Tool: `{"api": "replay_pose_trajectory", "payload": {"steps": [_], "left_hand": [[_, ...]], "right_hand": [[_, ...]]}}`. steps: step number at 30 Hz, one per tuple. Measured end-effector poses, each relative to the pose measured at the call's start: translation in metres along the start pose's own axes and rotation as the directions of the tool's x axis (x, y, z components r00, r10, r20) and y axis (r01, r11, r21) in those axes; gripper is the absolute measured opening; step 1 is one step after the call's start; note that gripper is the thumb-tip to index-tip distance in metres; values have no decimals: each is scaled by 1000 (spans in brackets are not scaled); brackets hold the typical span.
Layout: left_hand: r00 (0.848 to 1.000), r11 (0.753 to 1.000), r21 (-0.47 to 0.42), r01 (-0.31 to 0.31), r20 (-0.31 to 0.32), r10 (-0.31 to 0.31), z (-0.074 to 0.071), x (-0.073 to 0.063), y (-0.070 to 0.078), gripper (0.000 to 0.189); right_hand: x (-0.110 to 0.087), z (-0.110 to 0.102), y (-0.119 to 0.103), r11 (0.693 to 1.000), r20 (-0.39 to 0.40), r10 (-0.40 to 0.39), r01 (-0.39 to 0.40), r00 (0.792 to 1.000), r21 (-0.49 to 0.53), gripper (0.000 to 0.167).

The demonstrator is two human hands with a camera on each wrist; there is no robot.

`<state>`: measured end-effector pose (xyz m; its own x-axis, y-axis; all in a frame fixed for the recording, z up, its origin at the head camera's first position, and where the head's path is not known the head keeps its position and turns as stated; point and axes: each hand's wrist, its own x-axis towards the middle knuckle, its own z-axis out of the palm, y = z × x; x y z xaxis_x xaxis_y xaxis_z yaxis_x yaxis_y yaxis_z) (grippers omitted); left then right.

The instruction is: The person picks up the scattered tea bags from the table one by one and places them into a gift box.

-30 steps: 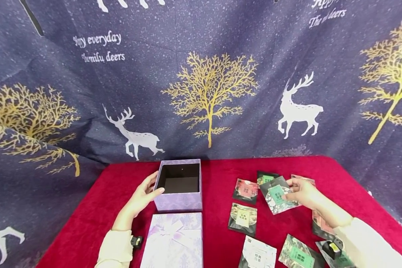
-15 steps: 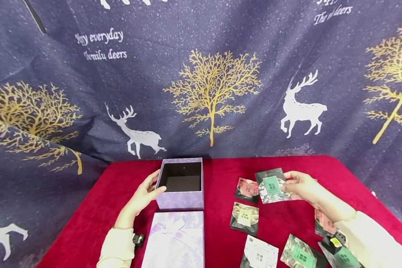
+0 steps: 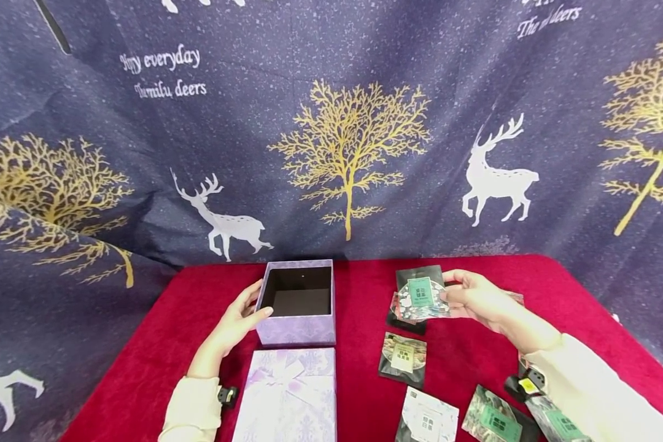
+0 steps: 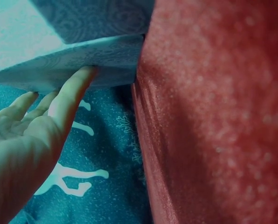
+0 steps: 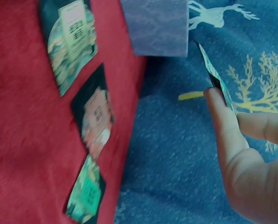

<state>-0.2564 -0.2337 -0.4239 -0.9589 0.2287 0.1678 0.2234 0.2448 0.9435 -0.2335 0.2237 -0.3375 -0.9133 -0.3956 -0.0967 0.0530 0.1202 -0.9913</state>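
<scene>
My right hand (image 3: 477, 301) pinches a tea packet (image 3: 420, 288) with a green label between thumb and fingers, raised above the table. In the right wrist view the same packet (image 5: 213, 70) appears nearly edge-on. It partly covers a red-labelled packet (image 3: 406, 322) in the head view. At the left stands an open lilac box (image 3: 295, 331) with a black inside; nothing shows within it. My left hand (image 3: 237, 322) touches the box's left side with extended fingers, its thumb at the near left corner. In the left wrist view its fingers (image 4: 76, 88) rest against the box wall.
A lilac lid with a bow (image 3: 287, 393) lies just in front of the box. Several packets lie on the red cloth (image 3: 359, 368) to the right, among them a yellow-labelled one (image 3: 402, 357), a white one (image 3: 428, 417) and a green-labelled one (image 3: 497, 417). A patterned curtain (image 3: 226, 123) hangs behind.
My right hand has lifted the green-labelled packet and carried it left, from among the other packets to above the red-labelled one. The left hand stays at the box.
</scene>
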Motion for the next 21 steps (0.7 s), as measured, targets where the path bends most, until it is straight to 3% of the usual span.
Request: {"api": "replay_pose_trajectory", "payload": {"steps": [12,21], "left_hand": [[1000,1000,14,-5,6,5,0,5,-1,68],[1000,1000,14,11,-5,-11,-1,2,-3,69]], "right_hand": [[22,24,-19,998,-47,45,-43,998,34,46],[41,44,-22,995,-24,48,-45,999,91,41]]}}
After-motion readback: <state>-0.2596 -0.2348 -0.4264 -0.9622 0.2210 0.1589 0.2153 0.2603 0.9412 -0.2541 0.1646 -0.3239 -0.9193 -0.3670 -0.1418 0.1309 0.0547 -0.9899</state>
